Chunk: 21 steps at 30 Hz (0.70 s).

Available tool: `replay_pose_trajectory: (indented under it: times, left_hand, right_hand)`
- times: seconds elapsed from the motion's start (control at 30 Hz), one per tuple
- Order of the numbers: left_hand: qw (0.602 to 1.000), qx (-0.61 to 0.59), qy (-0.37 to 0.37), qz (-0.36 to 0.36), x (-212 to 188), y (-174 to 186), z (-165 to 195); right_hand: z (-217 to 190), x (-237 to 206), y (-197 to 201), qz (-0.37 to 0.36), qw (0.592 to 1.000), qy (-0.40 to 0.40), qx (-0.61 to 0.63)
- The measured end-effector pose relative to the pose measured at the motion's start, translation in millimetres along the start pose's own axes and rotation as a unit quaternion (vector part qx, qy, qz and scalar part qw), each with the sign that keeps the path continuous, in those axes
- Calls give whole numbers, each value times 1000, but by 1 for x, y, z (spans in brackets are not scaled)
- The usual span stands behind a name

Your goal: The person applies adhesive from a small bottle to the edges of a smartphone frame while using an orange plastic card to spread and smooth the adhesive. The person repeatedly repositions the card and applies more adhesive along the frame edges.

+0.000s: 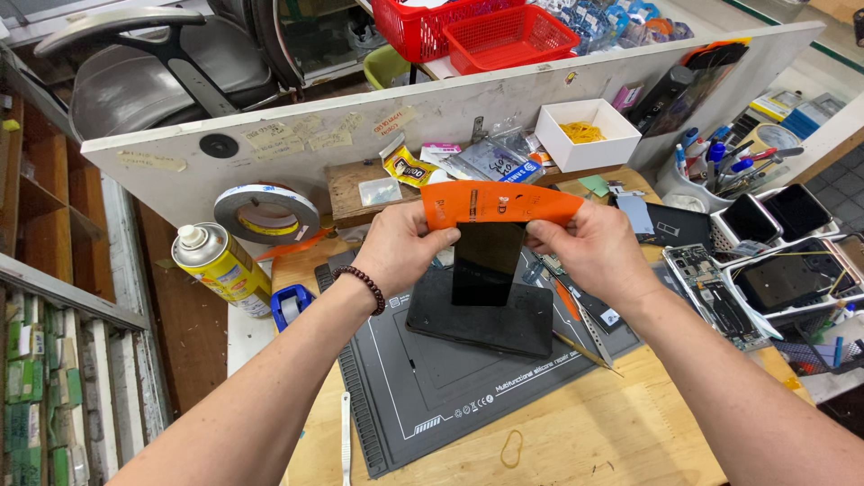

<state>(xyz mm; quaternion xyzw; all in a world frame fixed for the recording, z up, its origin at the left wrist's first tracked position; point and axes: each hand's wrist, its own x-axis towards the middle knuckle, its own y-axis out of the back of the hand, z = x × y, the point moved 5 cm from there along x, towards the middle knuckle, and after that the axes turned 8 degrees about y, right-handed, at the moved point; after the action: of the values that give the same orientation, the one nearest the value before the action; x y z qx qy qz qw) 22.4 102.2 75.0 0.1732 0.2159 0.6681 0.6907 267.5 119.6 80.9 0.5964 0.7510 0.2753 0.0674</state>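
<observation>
Both my hands hold up a black phone [487,263] and an orange flexible strip [497,203] that curves across its top. My left hand [399,249] grips the strip's left end and the phone's left side. At the right end of the strip and the phone's right edge is my right hand [585,245]. The phone stands upright over a black slab [481,319] lying on a dark grey repair mat [432,396].
A yellow spray can [220,266] and a tape roll [266,212] stand at left. A blue tape dispenser [290,304] sits by the mat. Tweezers [589,326], phone parts [720,292] and a pen cup [711,171] crowd the right. A white partition [450,108] rises behind.
</observation>
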Motion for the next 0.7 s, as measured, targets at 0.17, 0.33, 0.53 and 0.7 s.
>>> replay_pose_trajectory:
  times: [0.17,0.33,0.53,0.7]
  left_hand:
    - [990,-143,11,-1,-4,-4,-3]
    - [972,-235,-5,-4,-6,-9,4]
    - [960,-275,24,-39,4,-17,2]
    - [970,-212,-119,19,1,-17,9]
  right_hand:
    - [-18,-7,-1,33,998,56,21]
    - [-20,-6,-2,37,996,57,63]
    - [-20,0,-8,-6,987,26,157]
    - [-25,-10,-9,47,989,122,75]
